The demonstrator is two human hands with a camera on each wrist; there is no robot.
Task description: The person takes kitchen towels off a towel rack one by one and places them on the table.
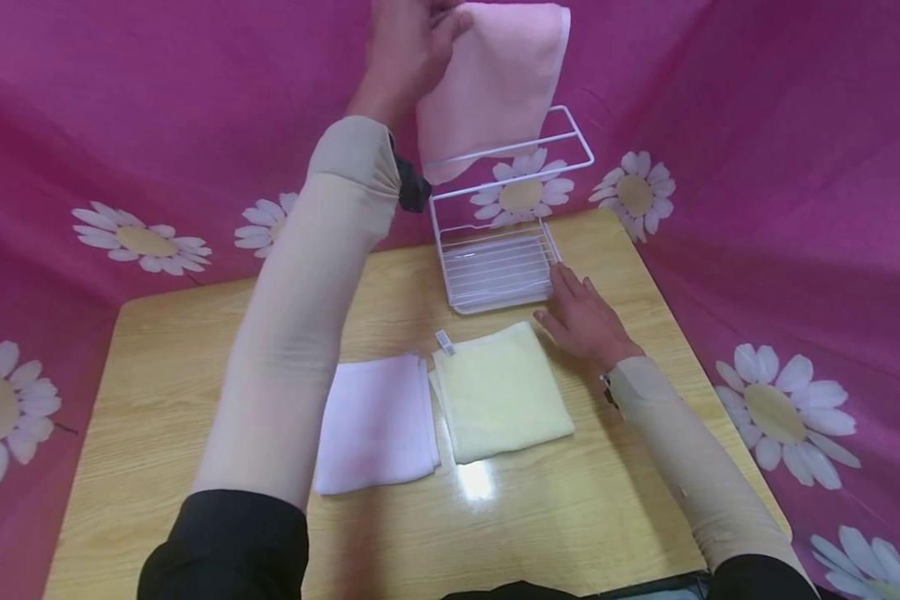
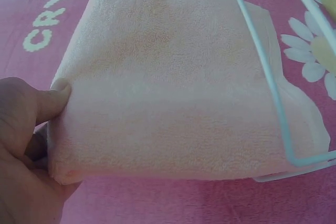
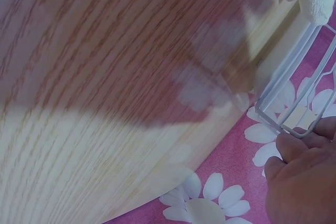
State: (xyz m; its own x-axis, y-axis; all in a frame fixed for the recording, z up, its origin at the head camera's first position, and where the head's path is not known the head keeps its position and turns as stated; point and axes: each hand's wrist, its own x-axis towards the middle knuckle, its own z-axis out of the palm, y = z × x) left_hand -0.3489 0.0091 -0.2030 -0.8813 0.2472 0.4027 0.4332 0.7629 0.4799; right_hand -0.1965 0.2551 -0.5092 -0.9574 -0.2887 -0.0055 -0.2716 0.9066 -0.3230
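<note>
My left hand (image 1: 412, 50) pinches a pink towel (image 1: 498, 79) by its edge, thumb on the near face, high at the back. The towel hangs down folded, and the top bars of a white wire rack (image 1: 512, 190) cross over its lower part. In the left wrist view the thumb presses the folded towel (image 2: 157, 82), while a rack bar (image 2: 262, 66) runs across its right side. My right hand (image 1: 588, 321) touches the right side of the rack's base with extended fingers, thumb spread apart. Its fingertips meet the corner of the wire frame (image 3: 299, 132) in the right wrist view.
A folded yellow towel (image 1: 502, 392) with a white tag lies in front of the rack. Left of it is a folded pale lilac towel (image 1: 378, 421). Both lie on the wooden table (image 1: 172, 433). A magenta flowered cloth (image 1: 195, 92) surrounds the table's back and sides.
</note>
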